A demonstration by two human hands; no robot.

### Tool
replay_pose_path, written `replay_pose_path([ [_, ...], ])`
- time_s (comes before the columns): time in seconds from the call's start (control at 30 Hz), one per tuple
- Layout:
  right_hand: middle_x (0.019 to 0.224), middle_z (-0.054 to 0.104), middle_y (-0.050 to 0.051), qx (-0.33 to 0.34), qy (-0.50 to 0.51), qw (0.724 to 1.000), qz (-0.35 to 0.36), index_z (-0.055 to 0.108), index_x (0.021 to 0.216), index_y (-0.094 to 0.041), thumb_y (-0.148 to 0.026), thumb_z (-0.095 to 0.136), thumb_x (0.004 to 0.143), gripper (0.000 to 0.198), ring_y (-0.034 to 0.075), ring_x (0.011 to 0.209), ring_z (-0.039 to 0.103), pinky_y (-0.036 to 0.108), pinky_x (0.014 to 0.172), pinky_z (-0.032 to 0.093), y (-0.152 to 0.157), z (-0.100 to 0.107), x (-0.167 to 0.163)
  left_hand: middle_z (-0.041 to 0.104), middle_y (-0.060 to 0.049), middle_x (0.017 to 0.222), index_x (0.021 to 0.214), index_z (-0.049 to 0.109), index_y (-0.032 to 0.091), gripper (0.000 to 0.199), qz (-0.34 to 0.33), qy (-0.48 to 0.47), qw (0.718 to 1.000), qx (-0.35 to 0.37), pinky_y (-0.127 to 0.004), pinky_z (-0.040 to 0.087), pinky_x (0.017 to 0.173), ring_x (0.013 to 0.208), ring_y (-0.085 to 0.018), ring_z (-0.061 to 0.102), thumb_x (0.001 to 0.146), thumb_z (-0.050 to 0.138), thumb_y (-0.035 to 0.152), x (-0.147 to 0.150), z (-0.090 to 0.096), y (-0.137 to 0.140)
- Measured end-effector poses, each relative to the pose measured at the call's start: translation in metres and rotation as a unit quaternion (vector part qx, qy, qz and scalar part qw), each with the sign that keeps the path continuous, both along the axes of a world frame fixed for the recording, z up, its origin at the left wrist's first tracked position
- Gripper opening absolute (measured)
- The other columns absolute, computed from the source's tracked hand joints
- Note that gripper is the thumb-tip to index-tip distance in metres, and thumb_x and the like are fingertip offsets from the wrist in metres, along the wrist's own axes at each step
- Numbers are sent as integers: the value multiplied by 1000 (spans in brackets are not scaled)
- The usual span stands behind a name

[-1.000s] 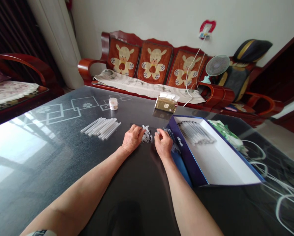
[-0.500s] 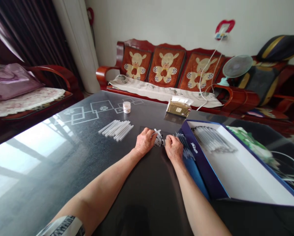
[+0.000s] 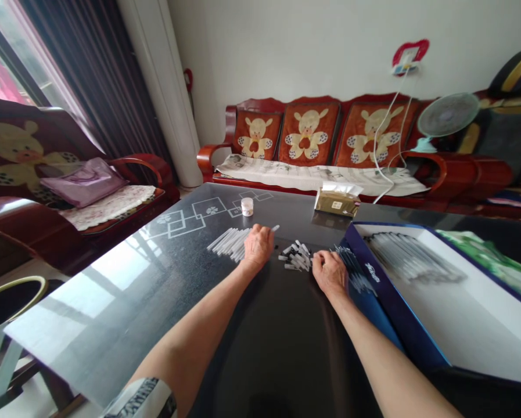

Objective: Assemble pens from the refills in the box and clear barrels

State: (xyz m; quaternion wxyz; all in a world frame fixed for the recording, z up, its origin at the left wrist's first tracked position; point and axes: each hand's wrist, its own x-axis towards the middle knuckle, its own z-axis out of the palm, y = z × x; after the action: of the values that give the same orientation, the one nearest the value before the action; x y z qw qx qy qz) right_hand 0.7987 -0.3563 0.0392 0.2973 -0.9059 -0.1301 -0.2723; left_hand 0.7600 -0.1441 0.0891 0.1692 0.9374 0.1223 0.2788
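Note:
My left hand [image 3: 259, 248] is closed at the right end of a bundle of white translucent tubes [image 3: 227, 242] on the table. A short whitish tube [image 3: 276, 227] sticks out past its fingertips. Right of it lies a small heap of clear caps with black parts [image 3: 295, 255]. My right hand [image 3: 330, 270] rests at the heap's right side, fingers curled down; whatever they pinch is hidden. Just beyond that hand, thin dark refill-like sticks [image 3: 356, 271] lie against the box on a blue surface.
A blue box [image 3: 417, 325] with a white inside stands at right, holding a row of clear tubes [image 3: 410, 255]. Farther back are a small white jar [image 3: 247, 206] and a tissue pack [image 3: 337, 203]. A green-and-white bag [image 3: 487, 255] lies behind the box.
My left hand has moved from the heap of caps leftward to the white tubes. My right hand stays beside the heap. The camera view has turned a little left.

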Motion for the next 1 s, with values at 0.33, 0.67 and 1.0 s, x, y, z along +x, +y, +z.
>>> replay_pose_path([
  [0.33, 77, 59, 7, 5, -8, 1000, -1, 67, 79, -17, -28, 48, 84, 22, 18, 76, 52, 28, 71, 37, 1, 1, -1, 71, -11, 98, 87, 74, 19, 25, 145, 187, 971, -31, -29, 47, 82, 101, -24, 62, 83, 54, 33, -1, 21, 100],
  [0.67, 82, 61, 7, -13, 26, 1000, -12, 68, 83, -16, -24, 48, 86, 22, 16, 77, 52, 26, 72, 35, 2, 5, -3, 72, -12, 97, 85, 73, 17, 25, 144, 237, 960, -32, -28, 49, 79, 97, -25, 65, 81, 55, 33, 6, 25, 97],
  [1.0, 88, 63, 8, -24, 52, 998, -21, 67, 84, -16, -23, 46, 89, 23, 16, 84, 55, 25, 76, 36, 3, 9, -7, 59, -8, 130, 126, 58, 20, 42, -106, 100, 989, 16, -31, 41, 102, 122, -21, 51, 93, 45, 42, 2, -16, -14],
])
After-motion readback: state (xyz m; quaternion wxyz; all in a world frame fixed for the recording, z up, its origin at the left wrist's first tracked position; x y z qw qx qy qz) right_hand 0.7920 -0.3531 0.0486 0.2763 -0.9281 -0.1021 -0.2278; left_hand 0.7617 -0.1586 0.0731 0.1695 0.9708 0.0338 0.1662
